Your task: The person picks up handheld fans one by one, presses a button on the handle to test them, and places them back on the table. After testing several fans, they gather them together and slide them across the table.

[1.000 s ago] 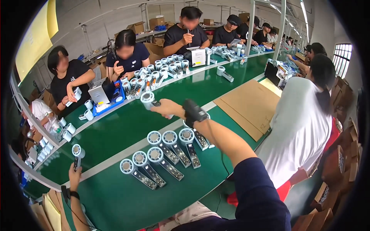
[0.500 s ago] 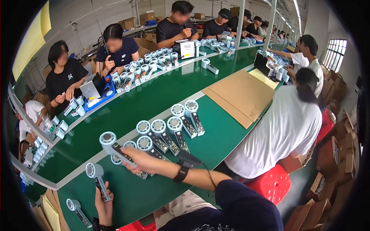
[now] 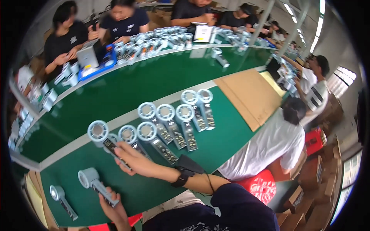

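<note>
My right hand (image 3: pixel 133 158) is closed round the handle of a light-blue handheld fan (image 3: pixel 98 132), its round grille facing up and a dark circuit strip along the handle. This fan is over the left end of the group of fans on the green table, partly covering another fan head. Nearer to me, my left hand (image 3: pixel 111 204) grips a second handheld fan (image 3: pixel 88 178) by its lower handle, the head tilted up and left. Left of it another fan (image 3: pixel 63 202) lies on the table. Several fans (image 3: pixel 165 112) lie in slanted rows beyond my right forearm, circuit boards showing.
A flat cardboard sheet (image 3: pixel 250 96) lies on the table at the right. Beyond a pale rail runs a green belt (image 3: pixel 154 77) with one fan (image 3: pixel 220 57) on it. Co-workers sit across it behind many fans and a blue tray (image 3: pixel 98 65). A person in white (image 3: pixel 262 146) sits close at my right.
The whole view has shifted and tilted. The left-hand fan has come slightly nearer and leans more to the left. The right-hand fan has moved slightly left. Both hands keep their hold.
</note>
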`<state>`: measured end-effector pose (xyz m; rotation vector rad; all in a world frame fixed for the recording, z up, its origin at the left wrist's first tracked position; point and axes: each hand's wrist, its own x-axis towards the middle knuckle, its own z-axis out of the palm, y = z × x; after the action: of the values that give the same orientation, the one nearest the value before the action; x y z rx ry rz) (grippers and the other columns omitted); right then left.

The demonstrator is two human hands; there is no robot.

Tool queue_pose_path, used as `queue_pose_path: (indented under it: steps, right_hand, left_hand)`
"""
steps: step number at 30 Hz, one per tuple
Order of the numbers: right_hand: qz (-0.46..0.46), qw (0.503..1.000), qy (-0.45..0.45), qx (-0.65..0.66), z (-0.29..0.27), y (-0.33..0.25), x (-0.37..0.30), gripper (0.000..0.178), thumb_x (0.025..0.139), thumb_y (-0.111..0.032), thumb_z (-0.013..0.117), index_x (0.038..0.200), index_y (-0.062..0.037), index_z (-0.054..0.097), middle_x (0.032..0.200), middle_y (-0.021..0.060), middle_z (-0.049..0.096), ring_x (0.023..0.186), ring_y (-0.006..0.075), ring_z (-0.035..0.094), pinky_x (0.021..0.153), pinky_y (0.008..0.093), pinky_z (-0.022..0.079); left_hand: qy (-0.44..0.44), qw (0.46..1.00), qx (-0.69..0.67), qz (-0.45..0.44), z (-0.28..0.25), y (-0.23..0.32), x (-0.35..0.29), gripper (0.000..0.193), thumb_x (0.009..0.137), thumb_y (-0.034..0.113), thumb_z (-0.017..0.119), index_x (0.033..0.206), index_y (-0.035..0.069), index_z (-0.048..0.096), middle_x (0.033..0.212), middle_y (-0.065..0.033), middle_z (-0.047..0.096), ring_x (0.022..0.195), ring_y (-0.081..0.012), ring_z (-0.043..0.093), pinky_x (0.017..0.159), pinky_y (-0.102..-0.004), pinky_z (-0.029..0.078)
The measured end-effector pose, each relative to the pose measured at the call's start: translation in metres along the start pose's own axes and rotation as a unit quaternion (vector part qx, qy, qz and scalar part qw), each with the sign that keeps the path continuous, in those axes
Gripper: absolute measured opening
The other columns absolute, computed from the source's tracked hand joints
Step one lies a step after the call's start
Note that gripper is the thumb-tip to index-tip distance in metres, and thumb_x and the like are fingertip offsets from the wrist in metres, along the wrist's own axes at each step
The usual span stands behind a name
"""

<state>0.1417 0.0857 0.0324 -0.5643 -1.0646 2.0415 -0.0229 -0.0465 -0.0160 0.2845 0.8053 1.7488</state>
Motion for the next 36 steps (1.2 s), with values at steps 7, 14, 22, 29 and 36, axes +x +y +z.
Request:
queue_pose_path:
  steps: [7,14,22,29,36]
  right_hand:
    - [0.000,1.000,-0.004,-0.020,0.027,0.034,-0.017,0.032,0.101,-0.029,0.037,0.125,-0.0077,0.036,0.084,0.0038,0.050,0.052,0.0072,0.043,0.044,0.0206,0.031]
    - [0.037,0.997,0.001,-0.069,0.035,0.045,-0.026,0.032,0.101,-0.022,0.035,0.127,-0.0046,0.034,0.086,0.0041,0.049,0.053,0.0066,0.043,0.045,0.0199,0.032]
    - [0.013,0.993,-0.023,-0.114,0.032,0.052,-0.021,0.032,0.100,-0.018,0.036,0.128,-0.0035,0.034,0.087,0.0040,0.047,0.054,0.0050,0.041,0.049,0.0183,0.033]
    - [0.011,0.993,-0.014,-0.114,0.038,0.053,-0.021,0.032,0.100,-0.018,0.036,0.128,-0.0017,0.033,0.089,0.0041,0.047,0.056,0.0046,0.041,0.050,0.0185,0.034]
    - [0.031,0.993,-0.013,-0.116,0.032,0.054,-0.020,0.032,0.100,-0.017,0.036,0.128,-0.0011,0.033,0.089,0.0041,0.047,0.056,0.0045,0.042,0.050,0.0186,0.035]
  left_hand:
    - [-0.008,0.994,0.093,0.048,0.020,-0.007,-0.003,0.023,0.100,0.027,0.037,0.110,0.007,0.039,0.094,-0.0097,0.052,0.064,-0.0120,0.049,0.052,-0.0284,0.042]
    - [-0.002,0.982,0.155,0.109,0.018,-0.016,-0.012,0.026,0.099,0.024,0.035,0.116,0.004,0.032,0.097,-0.0128,0.051,0.062,-0.0135,0.051,0.051,-0.0270,0.046]
    - [-0.030,0.975,0.190,0.110,0.022,-0.012,-0.005,0.031,0.099,0.020,0.037,0.122,0.002,0.029,0.104,-0.0155,0.051,0.071,-0.0178,0.058,0.058,-0.0297,0.051]
    - [-0.052,0.985,0.128,0.104,0.019,-0.010,-0.005,0.031,0.099,0.017,0.037,0.124,0.001,0.028,0.107,-0.0163,0.051,0.070,-0.0201,0.061,0.060,-0.0311,0.053]
    - [-0.021,0.977,0.181,0.112,0.024,-0.014,-0.006,0.030,0.099,0.018,0.036,0.122,0.001,0.029,0.106,-0.0162,0.051,0.067,-0.0194,0.061,0.058,-0.0292,0.053]
